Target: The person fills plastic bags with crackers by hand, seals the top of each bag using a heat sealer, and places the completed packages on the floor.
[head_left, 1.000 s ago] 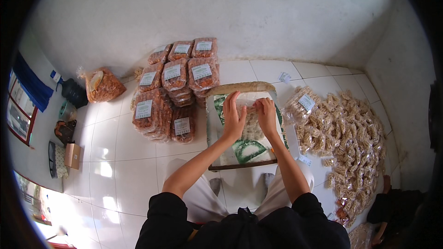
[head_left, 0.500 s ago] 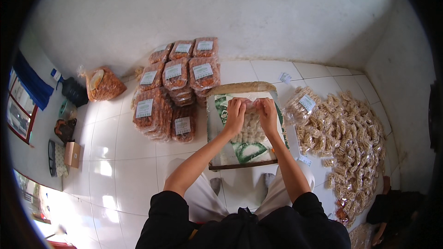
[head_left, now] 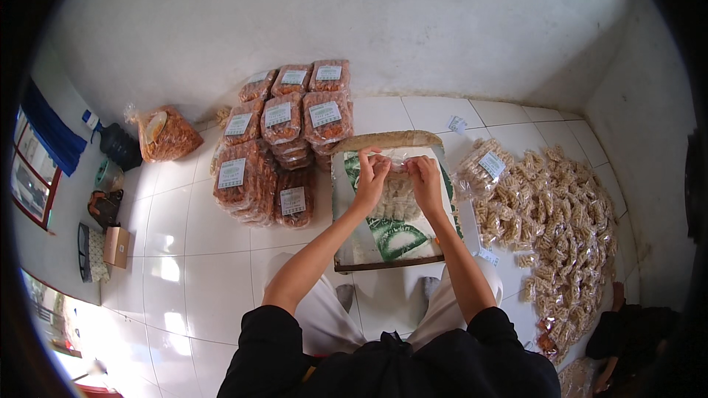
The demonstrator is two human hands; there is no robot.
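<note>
A clear plastic bag of pale crackers (head_left: pixel 394 203) lies on a white-and-green board (head_left: pixel 398 243) between my knees. My left hand (head_left: pixel 371 180) is at the bag's upper left, thumb and forefinger closed on the plastic edge, with some fingers raised. Opposite it, my right hand (head_left: pixel 423 184) pinches the same top edge. Just right of the board rests another bag of pale crackers (head_left: pixel 481 166) with a label on it.
Stacked labelled reddish packs (head_left: pixel 283 124) stand left of the board; a large bag (head_left: pixel 164 138) and water jug (head_left: pixel 120 147) lie farther left. Many small pale packets (head_left: pixel 553 243) are heaped right. A co-worker's dark-clothed arm (head_left: pixel 619 346) shows at lower right. Loose labels (head_left: pixel 456 124) lie behind.
Both hands remain at the bag's top edge while their fingers shift. My left fingers came down half a second ago and are partly raised again now.
</note>
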